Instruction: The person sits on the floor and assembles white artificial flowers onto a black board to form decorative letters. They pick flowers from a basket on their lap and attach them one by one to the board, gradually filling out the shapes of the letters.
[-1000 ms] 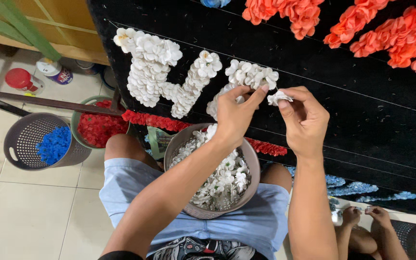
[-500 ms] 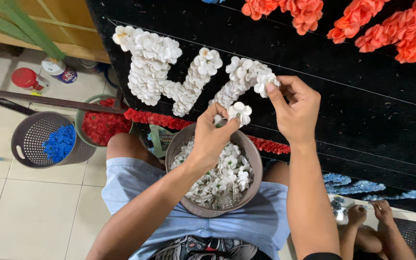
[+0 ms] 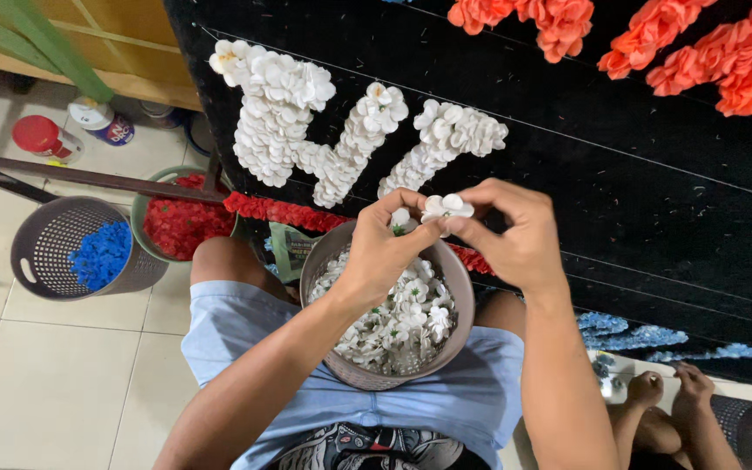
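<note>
My left hand (image 3: 386, 252) and my right hand (image 3: 515, 231) meet above a grey bowl (image 3: 459, 287) on my lap, heaped with white artificial flowers (image 3: 393, 326). Together the fingertips pinch a small white flower (image 3: 442, 207); a second white blossom (image 3: 402, 218) shows at my left fingers. Just beyond stands a black board (image 3: 654, 174) with letter shapes of packed white flowers (image 3: 324, 130), the nearest end (image 3: 459, 130) a little above my hands.
Orange-red flower clusters (image 3: 698, 43) line the board's top; a red flower strip (image 3: 280, 211) and blue flowers (image 3: 637, 335) its lower edge. Left on the tiled floor are a grey basket of blue petals (image 3: 80, 252) and a green bucket of red ones (image 3: 180, 222). Another person's feet (image 3: 672, 392) rest at right.
My right hand has come down from the white flower shape on the board to above the bowl. My left hand lifted a flower and now both hands meet on it.
</note>
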